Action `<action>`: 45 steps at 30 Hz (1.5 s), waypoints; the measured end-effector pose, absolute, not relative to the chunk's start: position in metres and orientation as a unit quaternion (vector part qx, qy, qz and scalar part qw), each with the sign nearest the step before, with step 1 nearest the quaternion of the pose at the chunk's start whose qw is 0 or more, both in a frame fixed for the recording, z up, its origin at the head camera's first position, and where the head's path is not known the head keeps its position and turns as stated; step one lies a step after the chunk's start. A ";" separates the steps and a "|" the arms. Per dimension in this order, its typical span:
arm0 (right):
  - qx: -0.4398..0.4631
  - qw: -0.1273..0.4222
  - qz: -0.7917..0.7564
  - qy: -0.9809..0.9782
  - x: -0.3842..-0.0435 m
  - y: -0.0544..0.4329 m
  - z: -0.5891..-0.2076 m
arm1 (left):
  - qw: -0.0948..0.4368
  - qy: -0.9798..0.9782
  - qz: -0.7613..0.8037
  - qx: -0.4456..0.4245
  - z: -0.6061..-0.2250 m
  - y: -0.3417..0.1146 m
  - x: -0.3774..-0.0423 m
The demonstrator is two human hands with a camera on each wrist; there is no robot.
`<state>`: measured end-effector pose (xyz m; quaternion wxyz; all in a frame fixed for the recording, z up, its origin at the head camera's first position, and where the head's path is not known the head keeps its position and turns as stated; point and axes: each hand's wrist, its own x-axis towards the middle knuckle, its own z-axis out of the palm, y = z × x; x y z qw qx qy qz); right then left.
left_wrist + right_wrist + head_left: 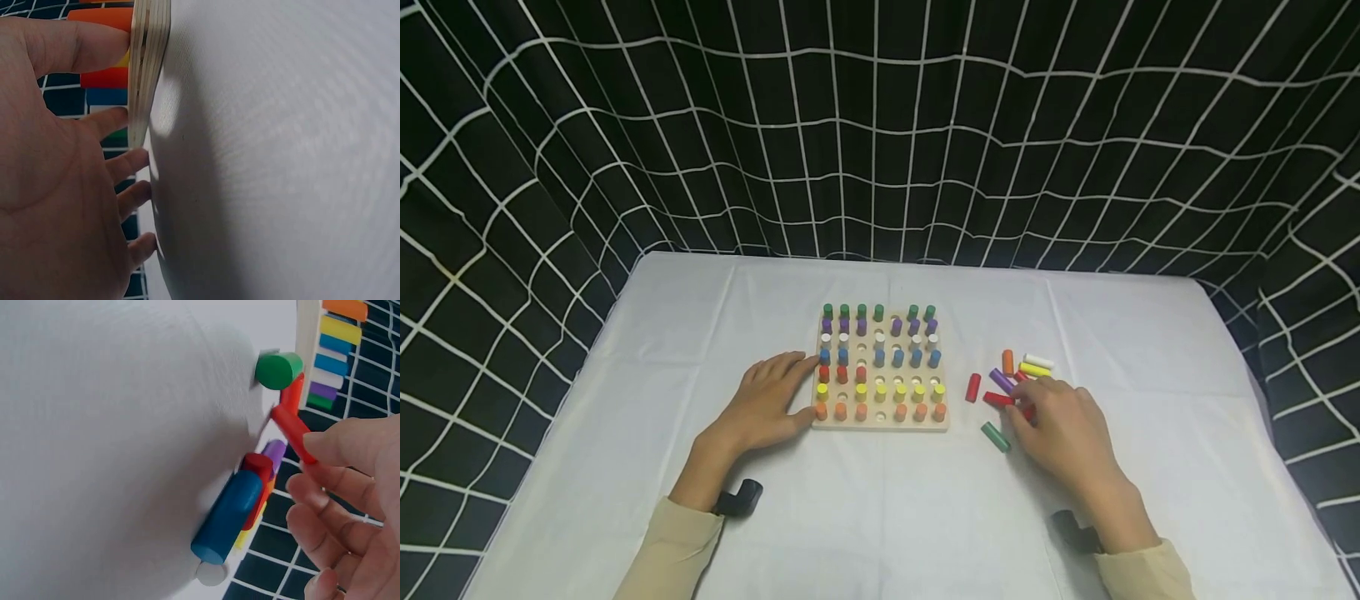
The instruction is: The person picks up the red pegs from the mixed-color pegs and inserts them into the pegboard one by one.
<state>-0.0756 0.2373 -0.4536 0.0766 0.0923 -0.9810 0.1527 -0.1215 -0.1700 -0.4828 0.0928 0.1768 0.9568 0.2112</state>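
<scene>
A wooden pegboard [880,426] lies on the table with rows of coloured pegs and some bare holes. Its red row has pegs [842,375] only at the left. My left hand [767,404] rests at the board's left edge, thumb and index fingertip touching it, the other fingers spread loosely. Right of the board, my right hand [1063,429] is over a loose group of pegs. In the right wrist view it pinches a red peg [289,427] between thumb and index finger. A blue peg [226,515] lies below that hand, covered in the head view.
Around the right hand lie a green peg [996,437], a red peg [973,387], a purple peg [1002,381], an orange peg [1007,362], a yellow peg [1034,369] and a white peg [1039,362]. A white cloth [880,517] covers the table; dark netted curtains [880,150] stand behind.
</scene>
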 end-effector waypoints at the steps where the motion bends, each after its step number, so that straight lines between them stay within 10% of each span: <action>1: 0.095 0.085 0.153 -0.980 -0.075 0.238 -0.453 | 0.092 0.957 0.212 0.177 -0.483 -0.170 -0.121; 45: 0.166 0.138 0.169 -0.962 -0.093 0.219 -0.451 | 0.099 0.957 0.213 0.172 -0.484 -0.170 -0.121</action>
